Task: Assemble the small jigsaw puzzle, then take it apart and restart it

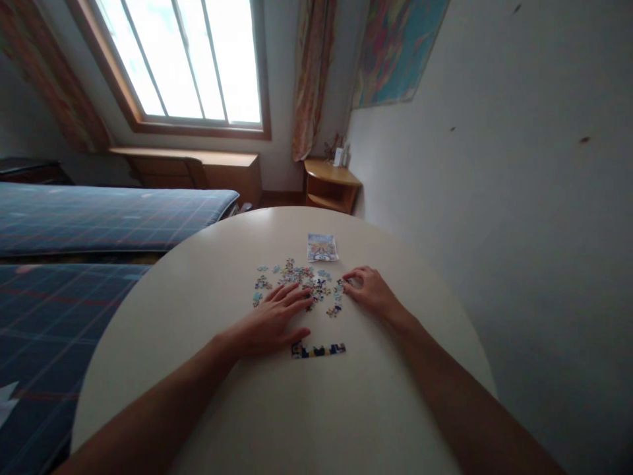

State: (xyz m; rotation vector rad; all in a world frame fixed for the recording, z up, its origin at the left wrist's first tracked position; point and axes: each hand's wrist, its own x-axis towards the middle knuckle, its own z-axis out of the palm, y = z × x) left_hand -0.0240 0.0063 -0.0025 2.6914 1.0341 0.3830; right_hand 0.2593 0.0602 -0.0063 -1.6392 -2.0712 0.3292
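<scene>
Loose jigsaw puzzle pieces [297, 274] lie in a spread heap on the cream round table [198, 409]. My left hand [274, 323] rests flat with its fingers stretched over the heap's near edge, hiding some pieces. Just below its thumb lies a joined strip of puzzle pieces [321, 351], dark with yellow patches. My right hand [368, 289] is at the heap's right side, fingers curled, thumb and fingertips close to a short column of pieces [337, 300]. Whether a piece sits between those fingertips is too small to see. Beyond the heap lies a small picture sheet [322, 248].
Left of the table stand beds with blue plaid mattresses [99, 218]. A white wall [534, 231] runs along the right side. A wooden corner shelf [332, 175] and a desk [227, 161] stand behind the table, beneath a bright window [182, 59].
</scene>
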